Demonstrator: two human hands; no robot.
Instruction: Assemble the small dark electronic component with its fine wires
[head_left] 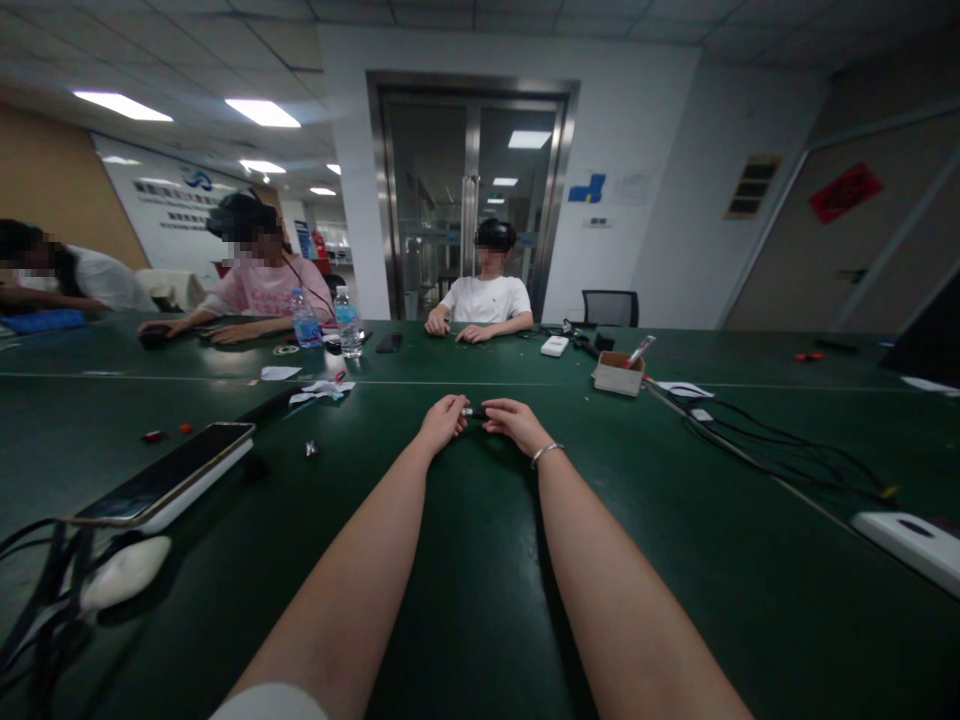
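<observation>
Both my arms reach forward over the dark green table. Between my fingertips is a small black object with a silvery end, too small in the picture to name. My left hand pinches its silvery left end. The fingers of my right hand, with a silver bangle on that wrist, are closed on the black right end. My fingers cover part of the object, so I cannot tell whether it is one piece or two. A small shiny metallic piece lies left of my left hand.
At left are a phone on a white box, a white mouse-shaped item and cables. Water bottles stand farther back. A small box and black cables lie right. Several people sit around, one opposite.
</observation>
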